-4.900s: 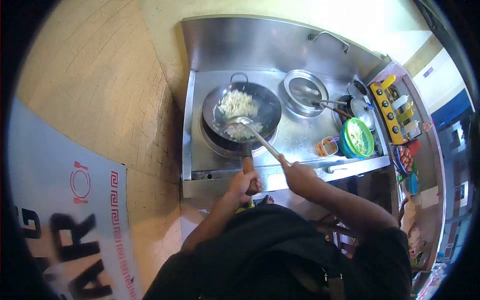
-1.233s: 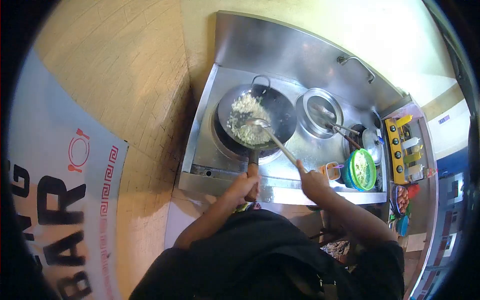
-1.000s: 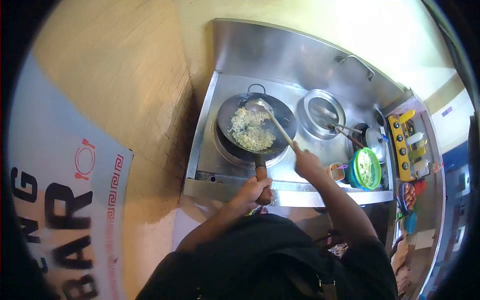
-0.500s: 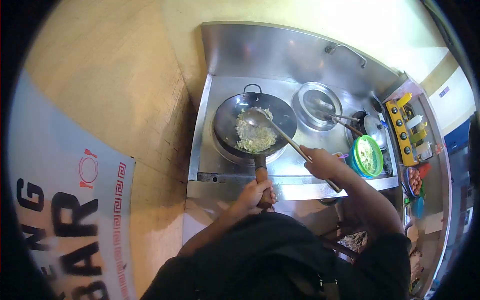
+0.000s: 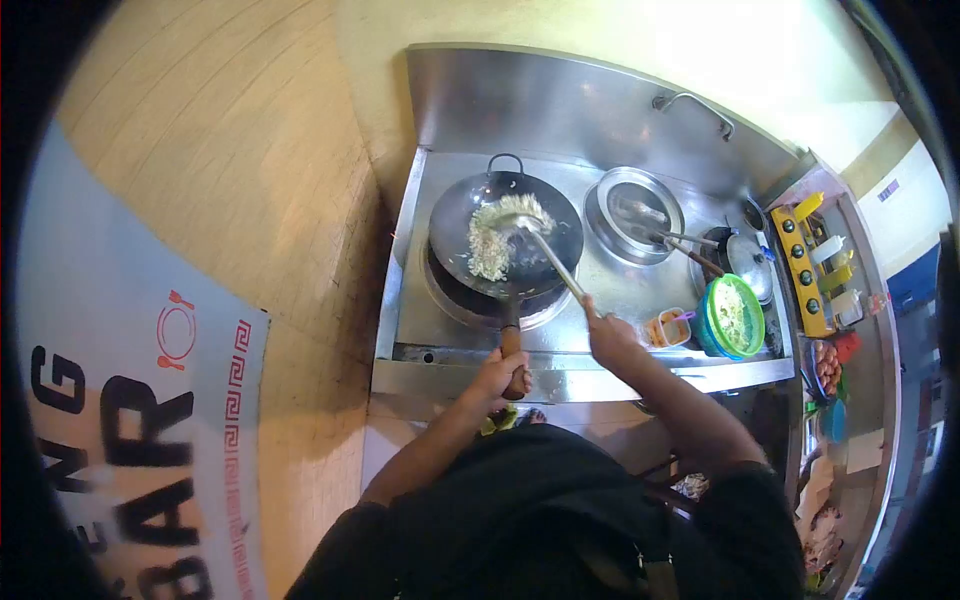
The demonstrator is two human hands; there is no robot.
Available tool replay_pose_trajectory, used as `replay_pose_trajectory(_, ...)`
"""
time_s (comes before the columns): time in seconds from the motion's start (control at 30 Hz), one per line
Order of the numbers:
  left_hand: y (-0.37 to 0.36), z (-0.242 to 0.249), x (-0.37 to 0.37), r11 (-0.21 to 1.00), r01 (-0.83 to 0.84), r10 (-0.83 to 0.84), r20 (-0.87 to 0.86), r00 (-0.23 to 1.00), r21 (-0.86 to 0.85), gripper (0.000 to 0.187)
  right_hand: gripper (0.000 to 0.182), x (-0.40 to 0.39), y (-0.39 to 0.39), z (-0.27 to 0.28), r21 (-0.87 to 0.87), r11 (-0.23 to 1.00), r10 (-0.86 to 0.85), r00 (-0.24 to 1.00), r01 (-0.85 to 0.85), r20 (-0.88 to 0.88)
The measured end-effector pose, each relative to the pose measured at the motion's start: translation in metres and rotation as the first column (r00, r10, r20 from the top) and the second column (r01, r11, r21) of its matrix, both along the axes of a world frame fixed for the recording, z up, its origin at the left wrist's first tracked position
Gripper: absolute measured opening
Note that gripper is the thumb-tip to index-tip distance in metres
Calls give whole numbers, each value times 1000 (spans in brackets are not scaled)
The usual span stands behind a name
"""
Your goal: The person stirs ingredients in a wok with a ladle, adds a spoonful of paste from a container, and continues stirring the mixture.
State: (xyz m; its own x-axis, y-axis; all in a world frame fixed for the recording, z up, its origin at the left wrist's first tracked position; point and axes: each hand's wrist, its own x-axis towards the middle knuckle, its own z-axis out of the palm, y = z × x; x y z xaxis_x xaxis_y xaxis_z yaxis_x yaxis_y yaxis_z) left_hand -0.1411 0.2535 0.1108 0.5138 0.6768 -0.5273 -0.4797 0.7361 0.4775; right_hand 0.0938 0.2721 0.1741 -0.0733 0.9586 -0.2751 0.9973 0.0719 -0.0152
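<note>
My left hand [image 5: 503, 374] is closed around the wooden handle of a dark wok [image 5: 455, 225], which sits over the left burner. Fried rice [image 5: 488, 252] lies heaped in the middle and left of the wok, some of it blurred by motion. My right hand [image 5: 612, 336] grips the long handle of a metal ladle [image 5: 556, 262]. The ladle's bowl is in the wok, against the rice, and is partly smeared by movement.
Right of the wok stands a round metal pot [image 5: 640, 180] with utensils across it. A green strainer basket [image 5: 740, 316] of pale food and a small container of orange food [image 5: 668, 328] are near the front edge. Sauce bottles [image 5: 828, 249] line the right side.
The wok has tilted and shifted slightly back, with my left hand following. My right hand and the ladle have moved left, and the rice has been pushed up toward the wok's far side.
</note>
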Motion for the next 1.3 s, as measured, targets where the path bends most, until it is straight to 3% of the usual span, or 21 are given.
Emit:
replay_pose_trajectory(0.1,6,-7,-6,993,9,-6,-19,1000,118,19,65,-40,2,29,-138,990,-15,994,0,-107)
replay_pose_trajectory(0.17,8,4,-17,983,120,-108,-88,990,139,20,66,-38,-28,50,-161,986,33,996,-46,-82)
replay_pose_trajectory(0.23,-3,11,-10,990,113,-111,-28,993,79,19,68,-19,-44,70,-226,971,81,997,-79,2)
replay_pose_trajectory(0.3,-7,35,-1,994,106,-107,30,994,25,19,70,1,-25,83,-183,983,5,1000,-7,-14)
replay_pose_trajectory(0.37,-13,63,8,993,93,-90,-43,995,79,18,70,0,-3,85,-123,992,-47,995,36,-88)
replay_pose_trajectory(0.5,-1,5,20,993,72,-79,67,995,94,18,66,-29,51,18,101,994,-37,991,51,-132)
replay_pose_trajectory(0.57,-1,23,22,995,58,-56,-27,998,83,17,64,-52,54,21,-38,999,-40,983,34,-180)
replay_pose_trajectory(0.63,1,22,18,997,41,-34,-124,992,58,16,62,-53,22,36,-42,991,116,974,-127,-195)
replay_pose_trajectory(0.7,6,4,9,982,122,-104,-130,986,141,15,61,-56,-22,90,-162,979,107,989,-122,-99)
replay_pose_trajectory(0.73,1,5,7,980,92,-62,-166,984,176,13,61,-45,-34,87,-172,978,106,990,-121,-96)
replay_pose_trajectory(0.8,-10,53,12,996,38,-34,-61,998,81,14,62,-5,-46,91,-152,983,124,984,-105,126)
replay_pose_trajectory(0.83,-19,74,14,999,-3,4,32,999,-33,14,64,15,-41,97,-76,972,237,923,-225,302)
replay_pose_trajectory(0.87,-25,81,18,999,-4,5,34,999,-37,14,66,33,-27,104,-22,933,325,819,-358,474)
replay_pose_trajectory(0.93,-23,90,24,990,104,-101,-42,994,95,15,67,51,2,134,-45,960,270,873,-276,407)
replay_pose_trajectory(1.03,-10,47,28,990,-1,-12,93,996,140,19,70,65,9,170,70,920,308,822,-386,479)
replay_pose_trajectory(1.13,-9,46,27,992,54,-54,-5,999,116,21,73,56,2,203,37,948,260,840,-315,476)
replay_pose_trajectory(1.17,-8,38,27,992,47,-47,-5,999,116,21,73,60,6,193,36,946,266,838,-321,476)
replay_pose_trajectory(1.23,-8,14,28,998,5,-12,101,995,67,23,70,76,18,144,-37,984,172,887,-173,428)
replay_pose_trajectory(1.3,-8,25,22,997,-9,6,45,999,71,24,65,76,32,99,15,996,81,966,-87,247)
